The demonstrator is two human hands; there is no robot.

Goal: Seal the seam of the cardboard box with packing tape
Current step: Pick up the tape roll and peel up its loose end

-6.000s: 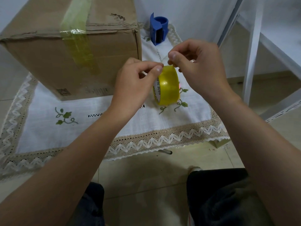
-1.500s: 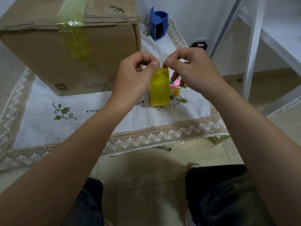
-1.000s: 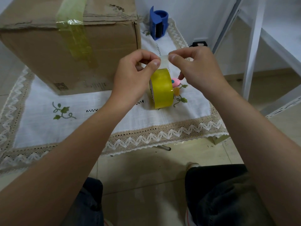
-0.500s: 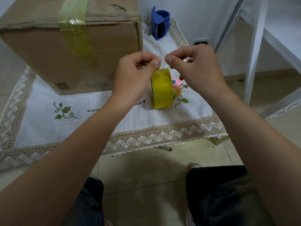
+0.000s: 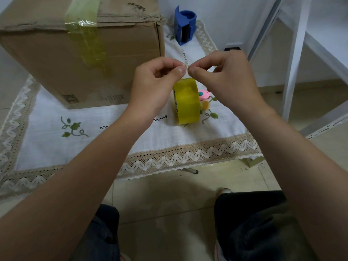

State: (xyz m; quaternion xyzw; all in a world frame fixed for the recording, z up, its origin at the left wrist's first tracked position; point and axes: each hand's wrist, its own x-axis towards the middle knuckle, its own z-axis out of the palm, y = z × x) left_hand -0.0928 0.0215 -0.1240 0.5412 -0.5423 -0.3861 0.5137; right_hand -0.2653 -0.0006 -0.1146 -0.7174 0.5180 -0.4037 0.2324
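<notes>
Head view — only view supplied. Cardboard box (image 5: 81,51) at far left on the white embroidered cloth (image 5: 116,140), one yellowish strip of tape (image 5: 86,38) already over its top edge and down the near face. Roll of packing tape (image 5: 187,101) hanging on edge above the cloth, right of the box and well apart from it. Left hand (image 5: 152,85) and right hand (image 5: 224,80) raised just above the roll, thumb and forefinger of each pinched together on the free end of the tape (image 5: 186,67), tips nearly touching; remaining fingers curled in. Blue dispenser (image 5: 185,25) standing at the far edge of the cloth, unused; small pink object (image 5: 204,95) just behind the roll.

Step judged in hand: freeing and opening the tape end. Advised — keep the pinch on the outer corners only, draw the end out flat and square, avoid letting the adhesive fold on itself, then carry the roll across to the box seam before pressing down. Exact hold on the film too small to confirm.
</notes>
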